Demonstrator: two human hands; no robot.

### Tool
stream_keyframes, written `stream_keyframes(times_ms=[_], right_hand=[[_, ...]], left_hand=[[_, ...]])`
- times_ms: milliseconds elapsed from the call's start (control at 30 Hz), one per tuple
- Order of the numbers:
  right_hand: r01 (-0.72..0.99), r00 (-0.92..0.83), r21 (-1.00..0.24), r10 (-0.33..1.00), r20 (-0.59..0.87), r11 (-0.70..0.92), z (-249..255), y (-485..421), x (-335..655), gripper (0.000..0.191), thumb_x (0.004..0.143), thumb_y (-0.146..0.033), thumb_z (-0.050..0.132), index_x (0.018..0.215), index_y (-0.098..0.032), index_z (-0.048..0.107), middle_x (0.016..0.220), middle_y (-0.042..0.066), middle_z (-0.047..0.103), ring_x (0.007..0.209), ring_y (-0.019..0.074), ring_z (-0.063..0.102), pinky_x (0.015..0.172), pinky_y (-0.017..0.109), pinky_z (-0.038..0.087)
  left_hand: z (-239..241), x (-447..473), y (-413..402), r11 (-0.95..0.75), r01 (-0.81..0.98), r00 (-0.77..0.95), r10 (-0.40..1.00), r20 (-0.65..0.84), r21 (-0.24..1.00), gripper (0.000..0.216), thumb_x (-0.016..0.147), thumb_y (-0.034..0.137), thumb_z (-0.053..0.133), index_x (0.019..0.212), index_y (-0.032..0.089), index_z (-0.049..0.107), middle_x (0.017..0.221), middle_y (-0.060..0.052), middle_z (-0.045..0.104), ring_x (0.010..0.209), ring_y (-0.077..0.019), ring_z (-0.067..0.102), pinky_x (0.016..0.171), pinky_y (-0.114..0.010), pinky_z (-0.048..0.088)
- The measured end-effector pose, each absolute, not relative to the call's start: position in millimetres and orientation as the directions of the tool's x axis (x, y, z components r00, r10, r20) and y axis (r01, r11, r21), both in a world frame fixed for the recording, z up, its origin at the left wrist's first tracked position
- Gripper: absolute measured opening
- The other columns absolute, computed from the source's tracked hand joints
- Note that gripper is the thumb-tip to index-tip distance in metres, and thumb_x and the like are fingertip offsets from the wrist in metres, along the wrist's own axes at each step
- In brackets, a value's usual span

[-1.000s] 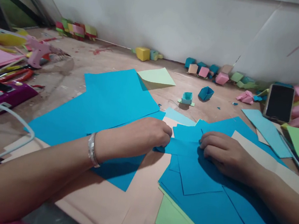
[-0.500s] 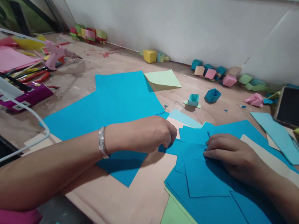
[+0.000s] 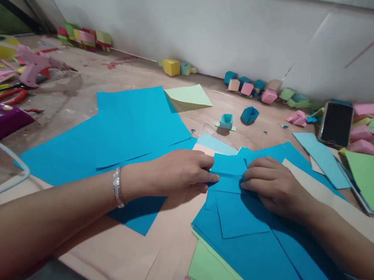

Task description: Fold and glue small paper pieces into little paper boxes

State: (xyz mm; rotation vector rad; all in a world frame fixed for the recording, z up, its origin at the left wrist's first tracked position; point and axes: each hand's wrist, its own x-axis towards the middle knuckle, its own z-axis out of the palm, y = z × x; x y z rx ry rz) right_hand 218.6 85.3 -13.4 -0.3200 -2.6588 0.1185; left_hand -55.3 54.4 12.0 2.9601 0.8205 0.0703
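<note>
A small folded piece of blue paper (image 3: 226, 180) lies crosswise between my hands, with a crease along it. My left hand (image 3: 188, 170) grips its left end, the index finger extended along the edge and the thumb tucked underneath. At the right end, my right hand (image 3: 272, 185) holds the same piece with bent fingers; its thumb is hidden. Beneath are smaller cut blue sheets (image 3: 242, 218) on a larger blue sheet (image 3: 260, 260). More blue sheets (image 3: 131, 119) lie to the left, partly under my left forearm.
Behind stand a small light-blue paper box (image 3: 226, 121) and a darker blue one (image 3: 250, 115). Paper cubes (image 3: 247, 89) line the wall. A phone (image 3: 336, 124) rests at right. At left are a pink glue gun (image 3: 33, 64) and a white cable (image 3: 16, 154).
The view has turned slightly right, so things appear further left. My left index finger has straightened along the paper's left end, and both hands now sit a little closer together.
</note>
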Motion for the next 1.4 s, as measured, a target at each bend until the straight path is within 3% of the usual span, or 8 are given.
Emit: stream_keyframes(times_ms=[300, 467, 567, 700, 867, 1033, 1233, 1400], right_hand=[[0.167, -0.919, -0.28, 0.252, 0.303, 0.945, 2.7, 91.8, 232.2, 0.033, 0.079, 0.003, 0.042, 0.08, -0.017, 0.069, 0.084, 0.007, 0.072, 0.087, 0.0189, 0.057, 0.077, 0.033, 0.045], [0.214, -0.932, -0.282, 0.282, 0.229, 0.935, 10.3, 91.5, 236.1, 0.034, 0.079, 0.003, 0.044, 0.084, -0.018, 0.071, 0.088, 0.005, 0.073, 0.084, 0.0171, 0.058, 0.076, 0.031, 0.041], [0.321, -0.92, -0.163, 0.348, 0.182, 0.933, 9.4, 86.5, 234.2, 0.036, 0.085, -0.003, 0.044, 0.103, -0.019, 0.07, 0.088, 0.005, 0.071, 0.079, 0.0165, 0.057, 0.071, 0.032, 0.036], [0.417, -0.906, 0.138, 0.4, 0.139, 0.898, 0.8, 70.9, 219.7, 0.04, 0.093, -0.011, 0.043, 0.129, -0.016, 0.057, 0.086, 0.008, 0.067, 0.077, 0.0194, 0.053, 0.063, 0.033, 0.026], [0.505, -0.862, 0.322, 0.482, 0.155, 0.801, -4.1, 46.6, 197.4, 0.029, 0.098, -0.013, 0.04, 0.105, -0.01, 0.068, 0.075, 0.009, 0.064, 0.07, 0.0198, 0.049, 0.061, 0.035, 0.019], [0.574, -0.799, 0.439, 0.591, 0.113, 0.691, 0.6, 33.8, 192.3, 0.023, 0.087, -0.006, 0.049, 0.076, -0.01, 0.069, 0.063, 0.008, 0.058, 0.056, 0.0172, 0.042, 0.058, 0.036, 0.015], [0.565, -0.787, 0.486, 0.613, 0.074, 0.667, -0.6, 30.3, 191.1, 0.022, 0.081, -0.002, 0.052, 0.069, -0.013, 0.067, 0.062, 0.01, 0.058, 0.054, 0.0185, 0.042, 0.058, 0.035, 0.012], [0.525, -0.819, 0.499, 0.568, 0.077, 0.69, -1.0, 31.6, 192.3, 0.022, 0.078, -0.002, 0.053, 0.065, -0.014, 0.065, 0.062, 0.01, 0.059, 0.054, 0.0203, 0.044, 0.057, 0.035, 0.013]], left_hand=[[13.2, -56.1, 51.4, -0.834, 0.522, 0.83, 0.545, 0.118, 0.18, 0.021, 0.095, 0.021, 0.049, 0.104, 0.019, 0.068, 0.089, -0.007, 0.061, 0.082, -0.0189, 0.058, 0.068, -0.028, 0.042], [6.6, -52.0, 53.2, -0.838, 0.533, 0.832, 0.544, 0.107, 0.116, 0.023, 0.098, 0.028, 0.046, 0.109, 0.021, 0.066, 0.087, -0.004, 0.062, 0.076, -0.0172, 0.055, 0.062, -0.027, 0.038], [0.3, -49.4, 54.5, -0.843, 0.536, 0.834, 0.536, 0.13, 0.036, 0.028, 0.099, 0.03, 0.045, 0.122, 0.022, 0.06, 0.087, -0.003, 0.061, 0.076, -0.0176, 0.053, 0.06, -0.028, 0.036], [-3.8, -48.0, 53.9, -0.84, 0.541, 0.84, 0.536, 0.085, -0.045, 0.031, 0.1, 0.031, 0.043, 0.127, 0.023, 0.056, 0.086, -0.004, 0.059, 0.074, -0.0182, 0.05, 0.059, -0.03, 0.035], [-4.9, -48.4, 52.8, -0.842, 0.536, 0.844, 0.531, 0.078, -0.066, 0.031, 0.101, 0.03, 0.041, 0.127, 0.021, 0.056, 0.089, -0.005, 0.058, 0.076, -0.0186, 0.049, 0.063, -0.03, 0.036], [-4.7, -49.6, 53.0, -0.843, 0.535, 0.843, 0.53, 0.095, -0.047, 0.032, 0.1, 0.028, 0.04, 0.128, 0.02, 0.055, 0.09, -0.005, 0.058, 0.077, -0.0189, 0.05, 0.063, -0.03, 0.037], [-2.6, -43.3, 51.3, -0.796, 0.597, 0.791, 0.605, 0.09, 0.102, 0.031, 0.101, 0.029, 0.038, 0.125, 0.021, 0.055, 0.09, -0.004, 0.061, 0.078, -0.0177, 0.053, 0.061, -0.029, 0.036], [-4.4, -36.7, 50.3, -0.776, 0.631, 0.774, 0.63, 0.065, 0.006, 0.037, 0.1, 0.032, 0.042, 0.136, 0.025, 0.047, 0.09, -0.004, 0.06, 0.074, -0.0183, 0.052, 0.055, -0.03, 0.029]])
